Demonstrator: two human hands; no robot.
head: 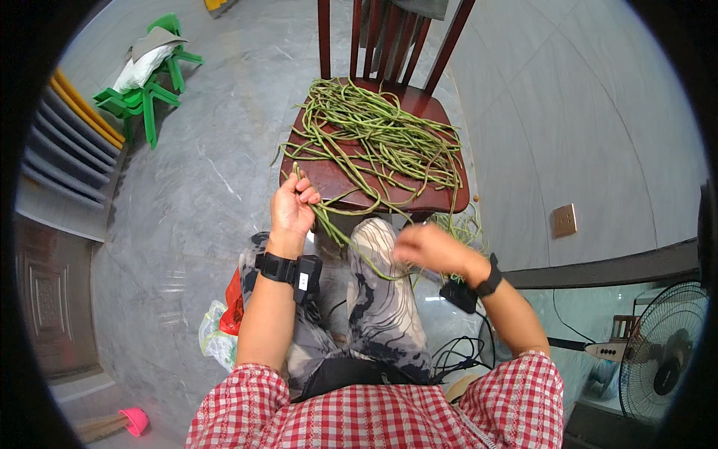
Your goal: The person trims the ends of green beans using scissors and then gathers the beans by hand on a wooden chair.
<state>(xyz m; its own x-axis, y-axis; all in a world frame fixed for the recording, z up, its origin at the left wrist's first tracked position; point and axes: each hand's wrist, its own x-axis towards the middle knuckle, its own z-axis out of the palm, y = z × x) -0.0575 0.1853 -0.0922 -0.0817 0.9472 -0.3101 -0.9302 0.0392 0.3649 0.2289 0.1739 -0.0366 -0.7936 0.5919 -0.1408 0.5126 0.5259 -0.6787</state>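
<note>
My left hand (295,203) is closed around a small bunch of yardlong beans (330,225), just off the front left corner of the chair seat (308,188). The cut-looking ends poke up above my fingers, and the long tails hang down to the right over my knee. A large tangled pile of yardlong beans (373,126) covers much of the dark red wooden seat. Over my right knee is my right hand (429,250), blurred, with its fingers curled. One bean's tail passes beneath it, and whether the fingers grip anything is hidden.
More thin green beans or strands (460,227) lie low beside the chair's right side. Black cables (463,353) trail near my right hip, and a standing fan (664,351) is at the right. Plastic bags (219,337) rest by my left leg. Green plastic chairs (148,101) stand far left.
</note>
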